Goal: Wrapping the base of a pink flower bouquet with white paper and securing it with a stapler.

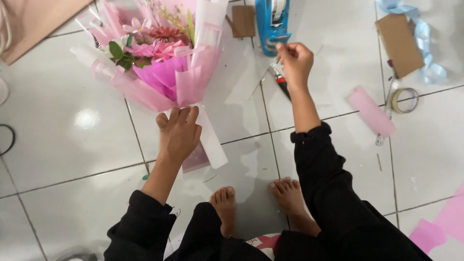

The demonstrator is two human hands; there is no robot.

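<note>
Left hand clamped around the neck of a pink-wrapped bouquet, propped on white floor tiles. Right hand raised just below a blue tape dispenser, fingertips pinched together on something too small to tell. Further right, a tape roll beside a cardboard piece.

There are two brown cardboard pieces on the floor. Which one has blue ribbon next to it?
The larger cardboard piece at the upper right: the light blue ribbon lies beside it. The smaller cardboard piece sits by the blue tape dispenser.
</note>
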